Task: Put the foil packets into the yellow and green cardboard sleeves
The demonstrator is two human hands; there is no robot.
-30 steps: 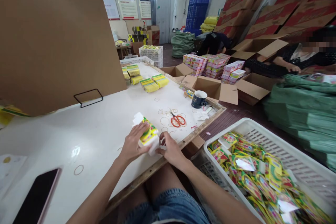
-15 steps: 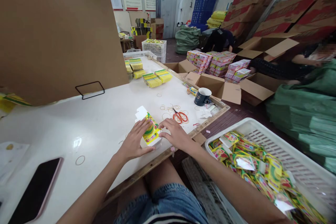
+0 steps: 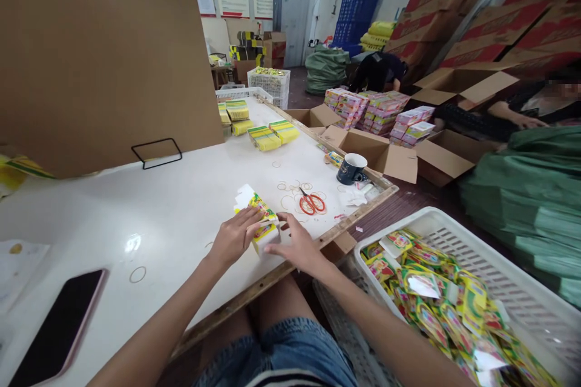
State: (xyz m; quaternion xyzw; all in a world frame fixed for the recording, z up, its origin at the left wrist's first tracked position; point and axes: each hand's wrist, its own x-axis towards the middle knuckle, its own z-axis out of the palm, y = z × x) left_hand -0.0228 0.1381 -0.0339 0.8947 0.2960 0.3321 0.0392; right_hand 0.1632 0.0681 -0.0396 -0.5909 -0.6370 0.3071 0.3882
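A yellow and green printed carton with white flaps at its far end lies near the front edge of the white table. My left hand is closed on the carton's left side, its fingers across the top. On the right side my right hand is spread, thumb by the white near end and fingertips by the carton's edge. Red-handled scissors lie beyond my right hand among loose rubber bands.
A dark mug stands at the table's right corner. A white basket of flat cartons is at the right. A phone lies at the left. Yellow bundles sit farther back. Two people are beyond the open boxes.
My left fingers have drawn in around the carton, and its near part is lifted more. My right hand has opened wider, with its thumb lower by the white end.
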